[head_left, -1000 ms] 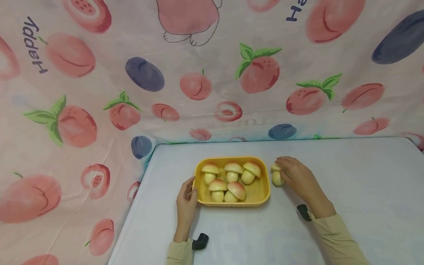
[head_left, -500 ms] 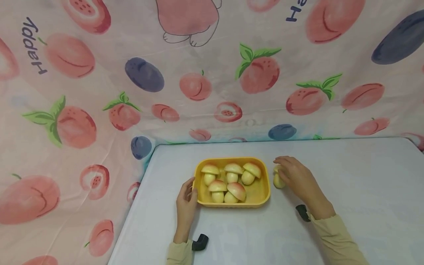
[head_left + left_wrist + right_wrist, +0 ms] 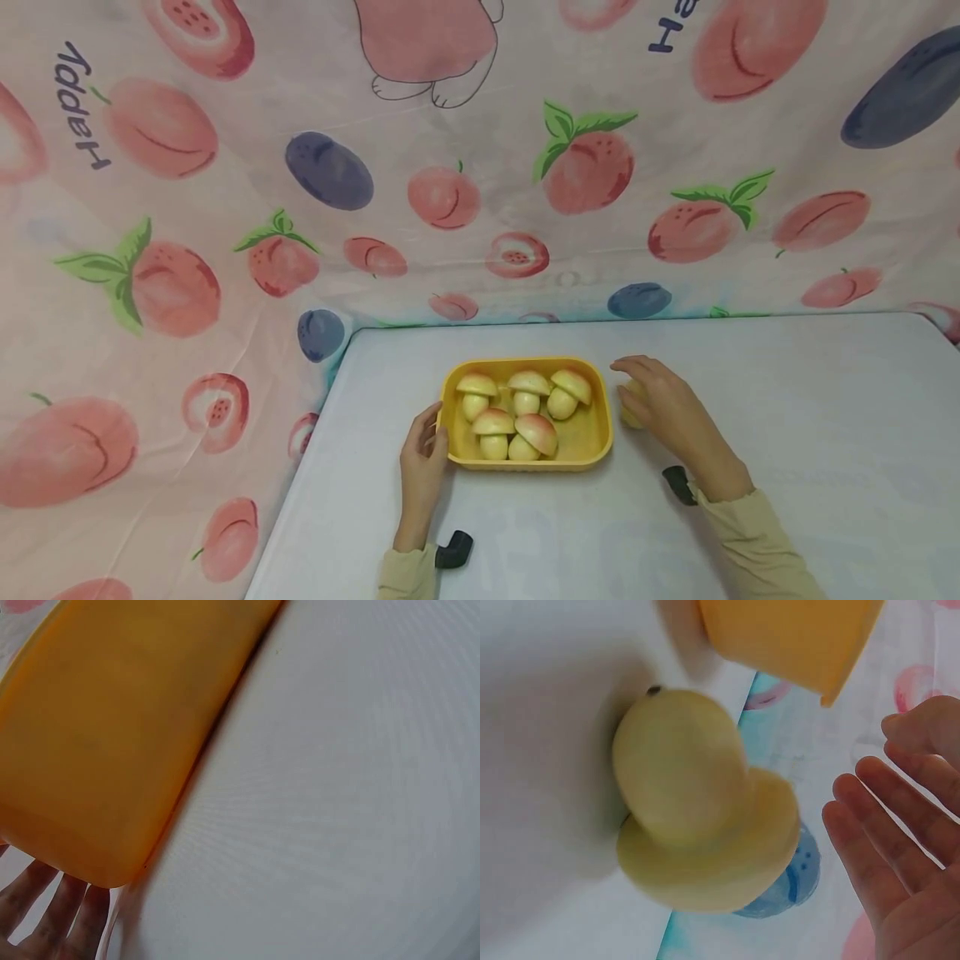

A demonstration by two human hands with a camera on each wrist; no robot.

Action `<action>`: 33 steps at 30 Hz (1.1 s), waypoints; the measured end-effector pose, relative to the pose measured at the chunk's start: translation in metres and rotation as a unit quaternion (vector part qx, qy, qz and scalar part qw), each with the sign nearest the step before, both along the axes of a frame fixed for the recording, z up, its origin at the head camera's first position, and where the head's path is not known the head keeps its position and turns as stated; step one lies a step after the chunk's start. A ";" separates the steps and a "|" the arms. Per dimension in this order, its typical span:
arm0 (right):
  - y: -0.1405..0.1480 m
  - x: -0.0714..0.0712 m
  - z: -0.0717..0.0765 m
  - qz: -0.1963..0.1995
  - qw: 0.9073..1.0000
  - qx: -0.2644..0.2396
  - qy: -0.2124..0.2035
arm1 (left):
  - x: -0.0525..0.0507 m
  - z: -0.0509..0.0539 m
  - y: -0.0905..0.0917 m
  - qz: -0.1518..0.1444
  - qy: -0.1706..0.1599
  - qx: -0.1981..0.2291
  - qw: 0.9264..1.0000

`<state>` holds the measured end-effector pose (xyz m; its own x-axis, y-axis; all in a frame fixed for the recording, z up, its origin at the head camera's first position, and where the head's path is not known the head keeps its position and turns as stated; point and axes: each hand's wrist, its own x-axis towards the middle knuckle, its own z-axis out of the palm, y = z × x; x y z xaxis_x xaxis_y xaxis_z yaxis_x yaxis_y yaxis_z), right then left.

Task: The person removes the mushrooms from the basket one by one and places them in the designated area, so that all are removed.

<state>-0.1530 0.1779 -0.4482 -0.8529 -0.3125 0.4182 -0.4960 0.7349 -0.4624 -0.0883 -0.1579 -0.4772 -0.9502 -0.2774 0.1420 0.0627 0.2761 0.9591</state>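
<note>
A yellow tray (image 3: 528, 466) holds several yellow toy mushrooms (image 3: 493, 423) with reddish caps. My left hand (image 3: 422, 462) touches its left end with relaxed fingers; in the left wrist view those fingers (image 3: 56, 919) lie against the tray's end wall (image 3: 105, 742). Right of the tray, one more mushroom (image 3: 632, 414) is on the table, partly hidden by my right hand (image 3: 673, 417). In the right wrist view this mushroom (image 3: 682, 765) lies on its side, and my right hand (image 3: 911, 825) is apart from it, fingers spread with nothing between them.
The white table (image 3: 570, 533) carries the tray in its middle. A fruit-print cloth (image 3: 450, 275) hangs behind and at the left. Black wrist mounts (image 3: 454, 550) stick out at both sleeves. In the right wrist view, the tray's corner (image 3: 787, 641) is near the top.
My right hand has shifted slightly left over the loose mushroom, which moved a little right and nearer and is now more covered. The left hand and tray have stayed put.
</note>
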 end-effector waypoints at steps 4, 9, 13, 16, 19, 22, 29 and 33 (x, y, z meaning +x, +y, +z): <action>-0.006 0.001 0.002 0.003 1.000 -0.002 -0.009 | 0.000 -0.001 0.000 -0.006 0.009 0.003 1.000; -0.013 0.003 0.004 0.011 1.000 -0.003 -0.013 | 0.000 -0.001 0.000 -0.005 0.009 0.004 1.000; -0.019 0.003 0.005 0.017 1.000 -0.003 -0.015 | 0.000 -0.002 0.000 -0.003 0.005 0.002 1.000; -0.022 0.003 0.006 0.019 1.000 0.004 -0.019 | 0.000 -0.002 0.000 -0.001 0.004 -0.001 1.000; -0.026 0.003 0.006 0.020 1.000 0.012 -0.019 | 0.000 -0.002 0.001 0.001 0.008 -0.004 1.000; -0.029 0.003 0.005 0.025 1.000 0.013 -0.015 | -0.003 -0.008 0.000 0.004 0.015 -0.005 1.000; -0.036 0.002 0.001 0.041 0.999 0.003 -0.003 | -0.011 -0.034 -0.008 0.006 0.023 0.004 1.000; -0.040 0.001 -0.001 0.047 0.999 0.006 -0.005 | -0.012 -0.036 -0.010 0.003 0.023 0.004 1.000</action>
<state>-0.1516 0.1375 -0.4489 -0.8236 -0.3952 0.4067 -0.5583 0.6910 -0.4592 -0.0998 -0.1677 -0.5131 -0.9411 -0.2837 0.1842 0.1060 0.2697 0.9571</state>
